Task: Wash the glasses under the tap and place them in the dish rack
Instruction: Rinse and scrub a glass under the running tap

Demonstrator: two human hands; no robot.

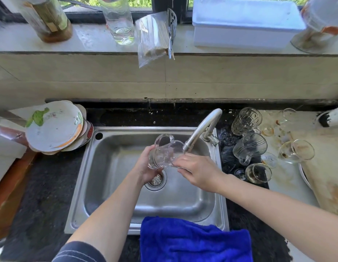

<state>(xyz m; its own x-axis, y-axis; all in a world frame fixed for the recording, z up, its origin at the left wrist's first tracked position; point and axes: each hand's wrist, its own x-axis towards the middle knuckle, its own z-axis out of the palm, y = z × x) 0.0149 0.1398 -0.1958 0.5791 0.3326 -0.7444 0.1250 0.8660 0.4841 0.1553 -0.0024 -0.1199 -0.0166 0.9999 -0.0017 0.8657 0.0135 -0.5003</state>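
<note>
Two hands share one glass [161, 154] over the sink [111, 167]. Our left hand [147, 167] grips its body from below, fingers curled round the base end, so the glass lies tilted on its side with the handle uppermost and the mouth turned toward the tap [202, 127]. Our right hand [196, 171] meets the mouth end just beneath the spout, where the stream lands. Through the water and the clear wall we cannot tell whether its fingers pinch the rim or only rub along it.

To rinse well, we judge that the mouth should face into the stream so water runs inside. The left hand can then turn the glass while the right fingers travel round the rim, the inner wall and the handle. Wet glass is slippery, so the left grip should be firm. The work belongs low over the basin and clear of the metal spout, which could chip the rim.

The glass sits between our hands, above the drain strainer [156, 181] and just beside the spout's end. Other glasses [249, 146] crowd the counter right of the tap, well apart from our hands. Stacked plates [54, 125] stand left of the sink, and we cannot plainly make out a dish rack.
</note>
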